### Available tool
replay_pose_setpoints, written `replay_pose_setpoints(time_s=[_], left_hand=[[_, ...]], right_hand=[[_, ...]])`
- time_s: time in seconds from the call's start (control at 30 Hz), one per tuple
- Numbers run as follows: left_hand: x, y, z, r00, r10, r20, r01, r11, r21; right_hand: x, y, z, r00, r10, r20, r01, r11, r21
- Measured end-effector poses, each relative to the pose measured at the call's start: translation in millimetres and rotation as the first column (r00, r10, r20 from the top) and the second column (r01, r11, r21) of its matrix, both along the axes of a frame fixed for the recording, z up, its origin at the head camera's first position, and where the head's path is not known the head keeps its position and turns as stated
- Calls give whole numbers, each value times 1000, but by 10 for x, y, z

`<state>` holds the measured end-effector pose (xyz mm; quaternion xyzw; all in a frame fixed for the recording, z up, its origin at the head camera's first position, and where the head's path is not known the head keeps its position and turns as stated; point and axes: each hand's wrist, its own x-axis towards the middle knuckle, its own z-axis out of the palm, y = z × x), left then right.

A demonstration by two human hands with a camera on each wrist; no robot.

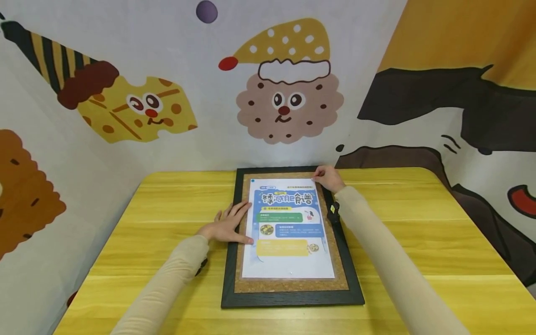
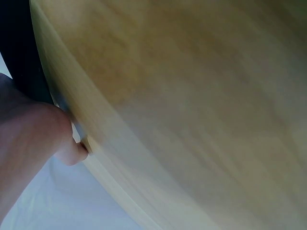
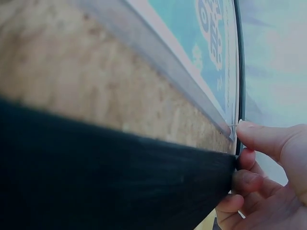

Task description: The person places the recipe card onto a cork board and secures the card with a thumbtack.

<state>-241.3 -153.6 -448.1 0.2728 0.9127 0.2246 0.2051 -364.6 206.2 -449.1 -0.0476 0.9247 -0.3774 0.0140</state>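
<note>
A laminated sheet (image 1: pixel 289 267) printed with a blue poster lies on a cork board (image 1: pixel 293 285) with a black frame (image 1: pixel 293 298). At the sheet's upper left corner sits a small teal pushpin (image 1: pixel 252 180). My right hand (image 1: pixel 330 178) is at the upper right corner, where thumb and fingertip pinch a pin; its thin needle (image 3: pixel 233 125) meets the sheet's corner in the right wrist view, and its head is mostly hidden. With fingers spread, my left hand (image 1: pixel 228 226) rests across the frame's left side and touches the sheet's left edge. The left wrist view shows only part of this hand (image 2: pixel 38 127).
The board lies on a yellow wood-grain table (image 1: pixel 167 218), its top side near the table's back edge. Behind hangs a white cloth (image 1: pixel 167 28) with cartoon food prints. A black wrist strap (image 1: pixel 333 212) shows at the right wrist.
</note>
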Motion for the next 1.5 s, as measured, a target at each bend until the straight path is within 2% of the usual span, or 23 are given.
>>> replay_pose_setpoints(time_s=[0.27,0.43,0.7,0.93,1.3,1.5], left_hand=[[2,-1,13,1000,4,-8,-4,1000,-5],[6,2,10,1000,3,-7,-3,1000,-3],[2,-4,-17,1000,2,-4,-2,1000,-6],[-1,-3,-17,1000,1,-3,-1,1000,-1],[-14,-1,-10,1000,-13,-6,13,1000,5],[-10,5,12,1000,-9,2,9,1000,5]], right_hand=[[-20,-14,-11,1000,-17,-15,18,1000,14],[5,-30,-6,999,-37,0,37,999,7],[24,-64,-14,998,-56,-31,56,998,10],[34,-75,-30,997,-73,-28,73,997,7],[29,18,-69,998,-65,-25,63,996,-62],[39,-32,-101,997,-71,-32,70,997,-34]])
